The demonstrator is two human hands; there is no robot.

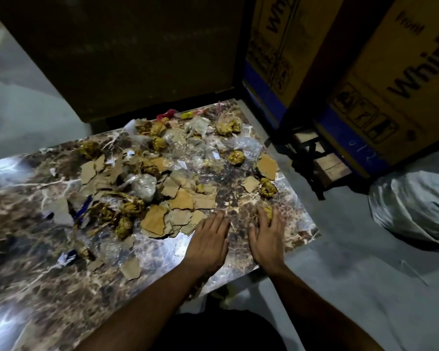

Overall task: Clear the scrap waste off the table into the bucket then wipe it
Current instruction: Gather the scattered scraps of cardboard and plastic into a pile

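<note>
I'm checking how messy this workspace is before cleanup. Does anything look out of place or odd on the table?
Yes: torn cardboard scraps, crumpled yellowish wads and clear plastic film litter the marble-patterned table. No bucket is in view.

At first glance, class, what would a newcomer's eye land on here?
The heap of torn cardboard scraps, crumpled yellow paper balls and clear plastic covering the marble-patterned table. Then the left hand and right hand, flat at its near right edge, beside big printed cartons.
</note>
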